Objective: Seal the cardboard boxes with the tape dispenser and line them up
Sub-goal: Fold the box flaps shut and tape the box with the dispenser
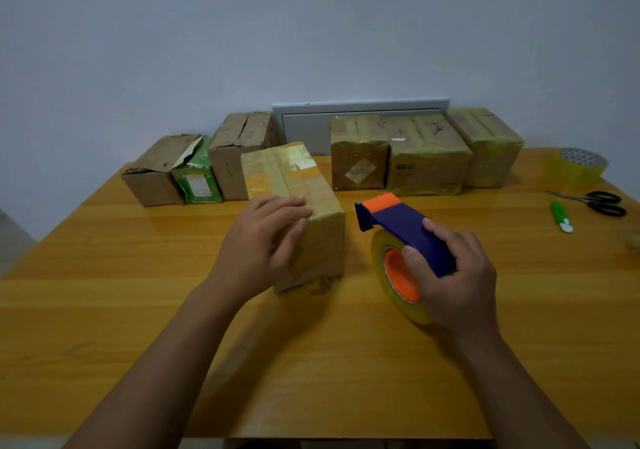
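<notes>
A taped cardboard box [298, 185] lies in the middle of the wooden table [104, 275]. My left hand [259, 241] grips its near end, fingers over the top edge and thumb on the front face. To the right, my right hand [450, 275] holds a blue and orange tape dispenser [398, 227] with a roll of clear yellowish tape, just above the table and apart from the box. Along the wall stand three taped boxes [426, 158] on the right and three untaped boxes [194, 168] on the left, one of them green and white.
A spare roll of yellowish tape [575, 168] stands at the far right. Black scissors [602, 203] and a green utility knife [561, 216] lie near the right edge. A grey wall panel [304, 126] sits behind the boxes.
</notes>
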{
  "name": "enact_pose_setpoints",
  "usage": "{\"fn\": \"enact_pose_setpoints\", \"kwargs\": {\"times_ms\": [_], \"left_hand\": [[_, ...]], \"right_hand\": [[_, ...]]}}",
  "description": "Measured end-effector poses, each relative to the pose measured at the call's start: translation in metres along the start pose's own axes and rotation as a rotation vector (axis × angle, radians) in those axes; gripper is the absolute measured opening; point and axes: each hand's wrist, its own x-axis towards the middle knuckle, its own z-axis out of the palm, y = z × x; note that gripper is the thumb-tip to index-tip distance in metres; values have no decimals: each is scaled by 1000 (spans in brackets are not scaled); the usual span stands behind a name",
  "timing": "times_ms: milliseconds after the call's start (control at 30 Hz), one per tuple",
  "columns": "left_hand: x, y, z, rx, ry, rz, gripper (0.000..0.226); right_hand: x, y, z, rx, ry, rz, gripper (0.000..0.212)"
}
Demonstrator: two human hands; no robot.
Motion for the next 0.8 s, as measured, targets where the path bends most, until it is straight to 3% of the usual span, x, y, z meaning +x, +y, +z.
{"fn": "enact_pose_setpoints", "kwargs": {"times_ms": [100,267,433,667,800], "left_hand": [[2,-3,-2,60,-30,66,34],[-6,-12,-7,-4,-116,0,40],[-5,-13,-11,86,-128,9,44],[-21,-23,-14,-215,-114,-150,45],[-24,-28,-16,-175,-133,-143,49]], "right_hand": [[0,0,1,7,0,5,68],[0,0,1,-9,7,10,61],[1,-1,1,-8,11,2,68],[0,-1,0,-9,12,0,69],[1,-1,0,-7,12,-3,69]]}}
